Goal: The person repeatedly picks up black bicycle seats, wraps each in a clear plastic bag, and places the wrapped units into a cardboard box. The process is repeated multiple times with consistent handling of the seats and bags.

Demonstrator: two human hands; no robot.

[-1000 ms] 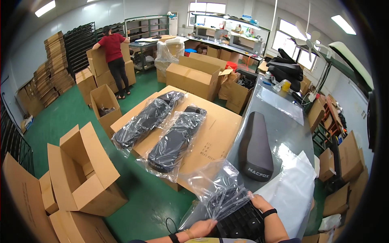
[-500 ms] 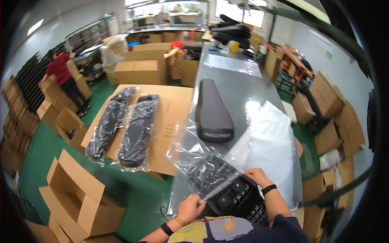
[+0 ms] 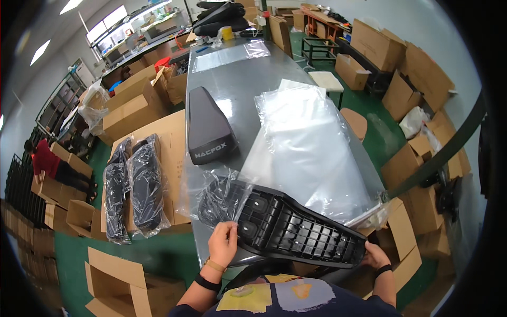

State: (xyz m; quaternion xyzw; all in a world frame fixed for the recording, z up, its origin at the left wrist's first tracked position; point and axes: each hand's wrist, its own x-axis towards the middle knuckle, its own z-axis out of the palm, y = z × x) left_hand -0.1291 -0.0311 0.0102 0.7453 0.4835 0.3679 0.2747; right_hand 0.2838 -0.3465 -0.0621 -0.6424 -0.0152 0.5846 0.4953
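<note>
Grey table (image 3: 237,84) – left hand (image 3: 224,244) pinches bag (image 3: 211,198), right hand (image 3: 376,256) grips seat base (image 3: 296,224) end.

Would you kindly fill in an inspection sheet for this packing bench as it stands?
Surface: grey table, glossy.
Job's things: black ribbed seat base, underside up, one end in a clear bag.
Clutter: upright black seat; stack of clear bags.
Grippers: left hand pinches the bag's edge; right hand holds the base's other end.
Cables: nothing seen.
Surroundings: cardboard boxes, two bagged seats, green floor.
</note>
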